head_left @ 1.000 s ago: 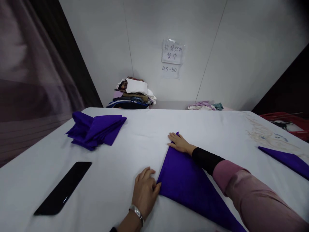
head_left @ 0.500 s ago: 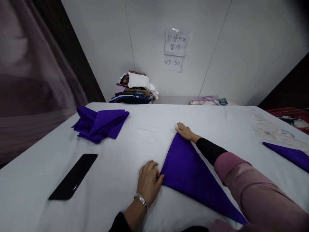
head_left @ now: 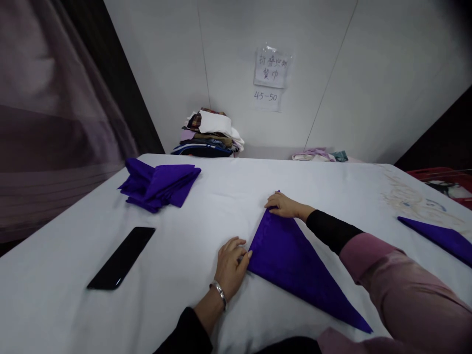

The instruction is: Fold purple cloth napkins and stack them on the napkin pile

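Observation:
A purple cloth (head_left: 295,265) lies folded into a triangle on the white-covered table (head_left: 221,196), one long point reaching toward the lower right. At its left corner is my left hand (head_left: 232,268), wearing a silver bracelet, with thumb and fingers pinching the cloth's edge. My right hand (head_left: 283,204) is on the upper part of the cloth, its fingers curled round the left edge just below the top tip, which shows beyond the hand.
Crumpled purple cloths (head_left: 160,184) lie at the back left, a black phone (head_left: 121,258) in front of them. Another folded purple cloth (head_left: 438,238) is at the right. Stacked clothes (head_left: 210,135) stand behind the table, below a paper sign (head_left: 272,71).
My right hand has slid slightly down from the top tip, which is now uncovered, and its fingers have curled onto the cloth. My left hand stays at the left corner. The view has shifted slightly.

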Tool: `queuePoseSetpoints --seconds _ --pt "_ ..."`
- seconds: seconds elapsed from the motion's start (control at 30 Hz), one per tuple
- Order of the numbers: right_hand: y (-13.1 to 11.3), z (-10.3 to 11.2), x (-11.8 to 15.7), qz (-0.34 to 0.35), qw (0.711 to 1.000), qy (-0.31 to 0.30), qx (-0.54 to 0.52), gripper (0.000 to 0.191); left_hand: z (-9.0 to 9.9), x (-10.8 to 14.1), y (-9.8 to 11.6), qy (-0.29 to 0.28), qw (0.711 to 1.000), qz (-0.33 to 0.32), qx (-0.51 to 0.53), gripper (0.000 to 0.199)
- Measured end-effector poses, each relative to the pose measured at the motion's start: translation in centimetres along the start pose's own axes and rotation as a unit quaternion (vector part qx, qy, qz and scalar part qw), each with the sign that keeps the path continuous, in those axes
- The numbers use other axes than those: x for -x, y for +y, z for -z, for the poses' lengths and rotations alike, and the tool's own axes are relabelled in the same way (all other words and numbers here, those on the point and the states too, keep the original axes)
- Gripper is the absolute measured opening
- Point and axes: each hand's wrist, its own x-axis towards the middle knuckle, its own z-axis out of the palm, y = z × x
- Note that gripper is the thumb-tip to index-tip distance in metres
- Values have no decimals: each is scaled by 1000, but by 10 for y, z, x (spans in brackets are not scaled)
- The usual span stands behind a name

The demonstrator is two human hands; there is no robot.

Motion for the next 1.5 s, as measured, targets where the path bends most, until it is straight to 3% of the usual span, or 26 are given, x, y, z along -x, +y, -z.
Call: queuePoseSetpoints --seconds 0.2,0.43,0.57,1.03,1.27,1.5 --pt "0 15 8 12 1000 -20 12 19 0 0 2 -19 1000 -1 -14 27" --pt "0 15 6 6 998 -55 -13 27 1 -1 4 -26 999 -1 -23 35" --pt "3 15 1 -14 996 -84 -13 22 0 -1 3 -21 999 -5 -26 38" --pt "30 11 -33 -196 970 -141 8 21 -3 -2 7 -12 998 3 -56 28" --pt "44 9 -44 -236 963 -126 15 15 -2 -3 6 -11 998 19 -64 20" --pt "47 9 -33 -201 977 -66 -22 16 -5 -2 2 0 997 35 -73 11"
